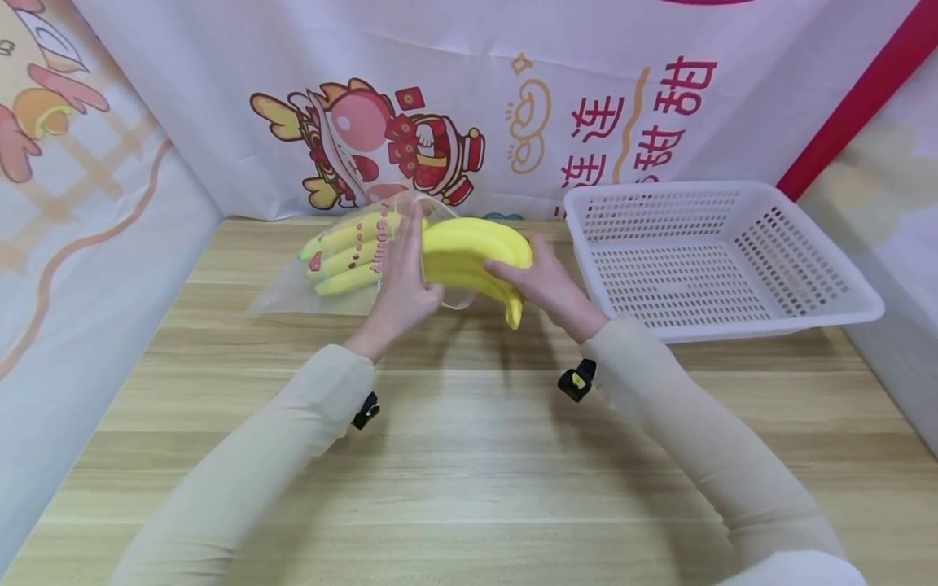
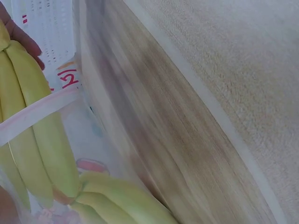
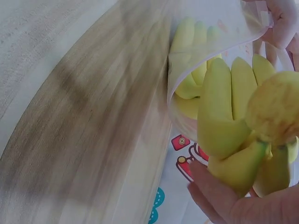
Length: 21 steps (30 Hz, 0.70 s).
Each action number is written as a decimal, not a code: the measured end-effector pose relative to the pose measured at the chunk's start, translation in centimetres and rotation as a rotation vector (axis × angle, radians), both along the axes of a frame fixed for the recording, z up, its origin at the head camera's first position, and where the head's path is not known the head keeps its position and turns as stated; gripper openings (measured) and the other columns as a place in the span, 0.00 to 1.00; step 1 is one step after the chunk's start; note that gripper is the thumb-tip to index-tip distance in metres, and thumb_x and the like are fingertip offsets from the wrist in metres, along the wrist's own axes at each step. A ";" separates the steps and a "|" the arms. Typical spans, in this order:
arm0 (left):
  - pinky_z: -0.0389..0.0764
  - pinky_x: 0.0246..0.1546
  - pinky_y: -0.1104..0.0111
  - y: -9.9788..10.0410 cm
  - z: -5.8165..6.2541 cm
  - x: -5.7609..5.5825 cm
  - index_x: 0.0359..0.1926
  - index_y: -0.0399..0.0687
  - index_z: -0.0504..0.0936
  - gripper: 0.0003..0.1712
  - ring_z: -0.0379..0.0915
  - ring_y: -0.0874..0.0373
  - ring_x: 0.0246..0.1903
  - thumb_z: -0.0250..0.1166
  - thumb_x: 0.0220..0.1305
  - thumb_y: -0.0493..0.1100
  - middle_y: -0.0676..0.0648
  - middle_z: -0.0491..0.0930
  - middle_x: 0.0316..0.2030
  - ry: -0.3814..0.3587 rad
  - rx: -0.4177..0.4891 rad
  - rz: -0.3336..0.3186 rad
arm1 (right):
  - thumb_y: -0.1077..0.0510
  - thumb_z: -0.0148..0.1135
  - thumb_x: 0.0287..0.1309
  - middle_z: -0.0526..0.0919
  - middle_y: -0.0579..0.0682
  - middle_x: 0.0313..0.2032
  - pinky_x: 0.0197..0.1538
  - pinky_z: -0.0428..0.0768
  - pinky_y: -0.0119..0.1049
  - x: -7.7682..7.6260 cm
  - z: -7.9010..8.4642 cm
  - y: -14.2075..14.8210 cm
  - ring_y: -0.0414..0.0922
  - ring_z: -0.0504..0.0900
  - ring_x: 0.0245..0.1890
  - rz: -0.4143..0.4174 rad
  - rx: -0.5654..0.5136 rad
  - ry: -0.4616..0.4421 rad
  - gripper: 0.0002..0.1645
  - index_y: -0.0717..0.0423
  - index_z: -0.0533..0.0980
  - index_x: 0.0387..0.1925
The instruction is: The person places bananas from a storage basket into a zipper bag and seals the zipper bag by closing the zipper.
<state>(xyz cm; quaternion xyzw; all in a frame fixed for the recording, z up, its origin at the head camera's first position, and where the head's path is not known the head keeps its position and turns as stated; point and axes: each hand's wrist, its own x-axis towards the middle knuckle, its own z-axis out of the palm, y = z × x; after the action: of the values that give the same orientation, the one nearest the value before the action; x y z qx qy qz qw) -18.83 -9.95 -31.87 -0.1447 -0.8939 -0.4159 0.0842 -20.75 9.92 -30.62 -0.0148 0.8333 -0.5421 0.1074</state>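
Note:
My right hand (image 1: 551,283) grips a yellow banana bunch (image 1: 469,248) near its stem, with the thumb over the near side. In the right wrist view, the far ends of this bunch (image 3: 219,107) reach into the mouth of a clear plastic bag (image 3: 175,88). My left hand (image 1: 401,291) holds the bag's edge at the opening; in the right wrist view its curled fingers (image 3: 282,21) are at the rim. Another banana bunch (image 1: 344,256), greenish at the tips, lies inside the bag (image 1: 282,299), which has red printing on it.
A white perforated plastic basket (image 1: 828,313) stands on the right of the wooden table (image 1: 454,456), close to my right forearm. Printed white cloth (image 1: 476,49) hangs behind and along both sides.

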 end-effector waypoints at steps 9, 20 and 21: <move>0.27 0.75 0.51 0.2 0.1 -0.1 0.76 0.47 0.32 0.61 0.28 0.49 0.76 0.58 0.45 0.27 0.49 0.32 0.77 0.011 -0.014 0.003 | 0.52 0.60 0.61 0.70 0.53 0.45 0.36 0.78 0.27 -0.1 -0.4 -0.2 0.42 0.74 0.37 0.042 -0.026 -0.014 0.35 0.60 0.58 0.63; 0.26 0.75 0.51 0.2 0.1 -0.1 0.75 0.46 0.33 0.61 0.28 0.50 0.76 0.58 0.44 0.26 0.49 0.32 0.77 0.029 -0.003 -0.002 | 0.53 0.60 0.61 0.68 0.58 0.50 0.34 0.80 0.29 -0.2 -1.2 -0.4 0.43 0.74 0.36 0.079 -0.061 0.028 0.43 0.57 0.50 0.70; 0.26 0.75 0.51 0.3 0.1 -0.1 0.75 0.45 0.33 0.61 0.28 0.50 0.76 0.58 0.44 0.26 0.49 0.33 0.77 0.031 -0.003 -0.004 | 0.54 0.61 0.60 0.69 0.58 0.51 0.34 0.80 0.30 -0.2 -1.2 -0.4 0.43 0.74 0.37 0.081 -0.058 0.043 0.43 0.57 0.50 0.70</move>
<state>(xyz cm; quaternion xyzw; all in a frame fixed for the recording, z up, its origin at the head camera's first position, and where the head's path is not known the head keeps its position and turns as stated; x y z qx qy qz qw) -18.90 -9.68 -31.80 -0.1532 -0.8927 -0.4126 0.0971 -20.98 9.55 -31.79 -0.0633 0.8180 -0.5608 0.1108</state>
